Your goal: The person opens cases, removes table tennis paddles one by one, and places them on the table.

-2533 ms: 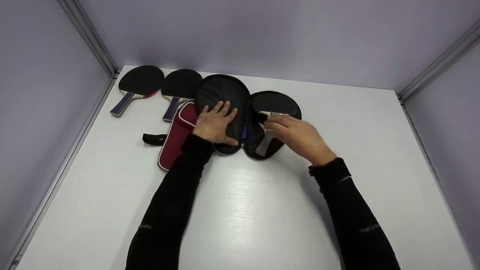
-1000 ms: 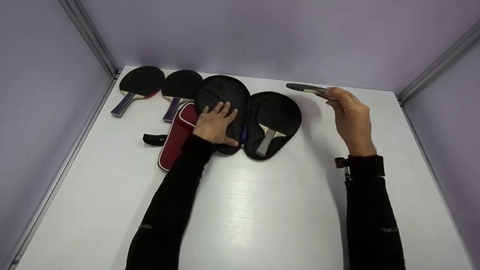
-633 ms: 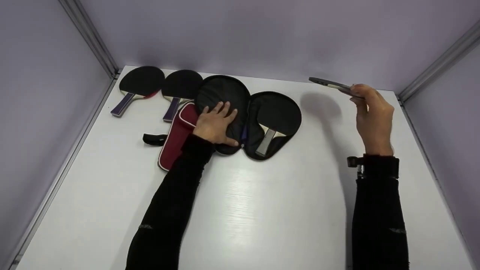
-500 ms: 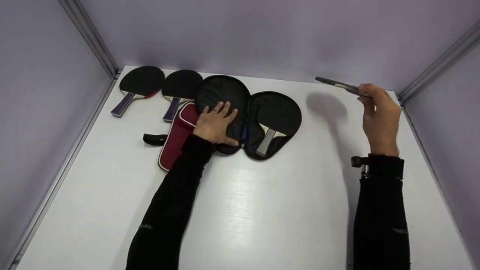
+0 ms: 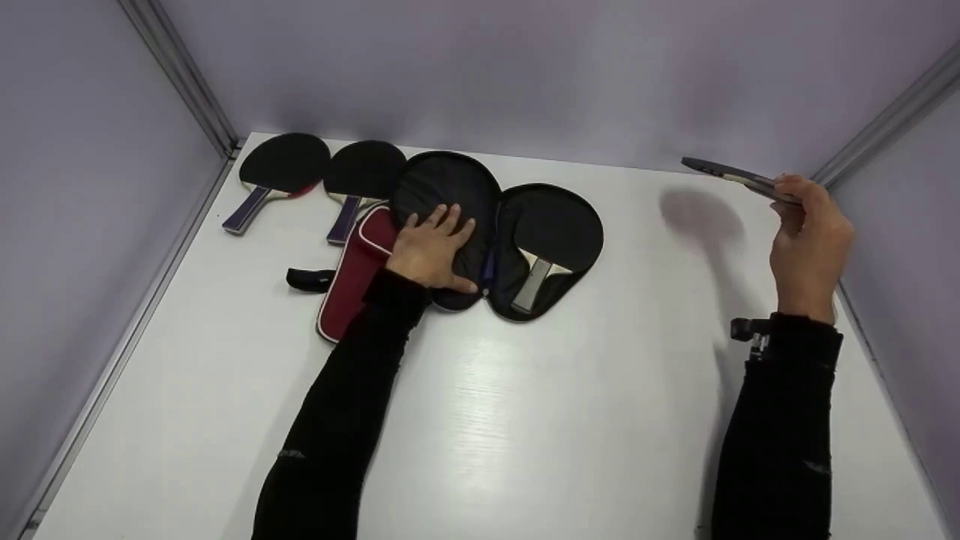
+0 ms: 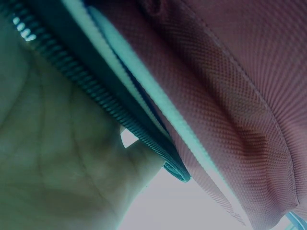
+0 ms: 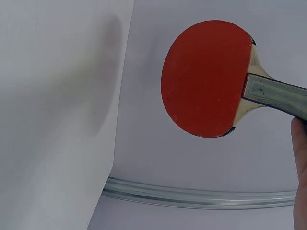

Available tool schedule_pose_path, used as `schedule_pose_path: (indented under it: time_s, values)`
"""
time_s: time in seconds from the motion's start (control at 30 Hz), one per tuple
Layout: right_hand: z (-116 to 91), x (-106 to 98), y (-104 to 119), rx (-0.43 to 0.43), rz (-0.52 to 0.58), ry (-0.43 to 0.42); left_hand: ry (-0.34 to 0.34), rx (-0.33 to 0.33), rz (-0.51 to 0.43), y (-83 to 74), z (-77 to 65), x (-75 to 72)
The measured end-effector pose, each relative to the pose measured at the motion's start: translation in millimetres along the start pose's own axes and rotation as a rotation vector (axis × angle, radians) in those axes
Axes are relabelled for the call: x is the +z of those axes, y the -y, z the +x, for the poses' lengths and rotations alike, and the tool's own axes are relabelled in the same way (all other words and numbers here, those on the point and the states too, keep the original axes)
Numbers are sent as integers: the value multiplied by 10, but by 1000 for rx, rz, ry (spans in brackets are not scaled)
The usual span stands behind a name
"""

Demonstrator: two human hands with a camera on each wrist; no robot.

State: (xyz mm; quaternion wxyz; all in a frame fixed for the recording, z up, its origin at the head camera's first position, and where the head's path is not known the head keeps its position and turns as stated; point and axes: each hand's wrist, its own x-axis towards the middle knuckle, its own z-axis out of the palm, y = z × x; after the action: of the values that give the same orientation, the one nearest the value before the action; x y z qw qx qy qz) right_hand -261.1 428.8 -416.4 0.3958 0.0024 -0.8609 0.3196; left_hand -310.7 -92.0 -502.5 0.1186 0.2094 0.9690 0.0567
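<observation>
Up in the air at the far right, my right hand (image 5: 810,244) pinches a table tennis bat (image 5: 727,174) by its handle. Its red face (image 7: 206,79) shows in the right wrist view, with a grey handle (image 7: 276,95). My left hand (image 5: 431,251) lies with spread fingers on the left half of an unzipped black bat case (image 5: 442,172). In the case's right half lies another black-faced bat (image 5: 559,225) with a grey handle. Partly beneath the open case is a red case (image 5: 352,281) with white piping; its zip and fabric (image 6: 249,96) fill the left wrist view.
Two more bats, one at the far left corner (image 5: 285,161) and one beside it (image 5: 366,169), lie at the table's back left with blue handles. A black strap (image 5: 309,280) sticks out left of the red case. Walls (image 5: 525,75) enclose the white table (image 5: 480,420).
My right hand first lifted one bat out of the open case, leaving another there. It then carried the bat rightward to the table's far right. My left hand has stayed put.
</observation>
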Motion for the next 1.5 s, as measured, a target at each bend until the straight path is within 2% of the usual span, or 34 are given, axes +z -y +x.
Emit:
schedule_pose_path:
  time_s: [0.13, 0.63, 0.8, 0.9, 1.0, 1.2, 1.5]
  values:
    - [4, -21, -96, 71, -30, -5, 5, -2, 1, 4, 2, -1]
    - [-41, -51, -368, 190, -152, -3, 25, -5, -20, -17, -17, -46]
    - [-28, -67, -422, 245, -177, 27, 21, -1, -35, -36, -61, -70]
    - [-9, -65, -443, 308, -193, 47, 23, -3, -19, -90, -135, -143]
    - [6, -69, -436, 350, -185, 54, 14, -1, -22, -83, -139, -133]
    - [22, -78, -416, 365, -193, 12, 12, -1, -30, -20, -62, -49]
    - [21, -94, -465, 471, -204, -106, -7, 7, -2, 5, -28, -8]
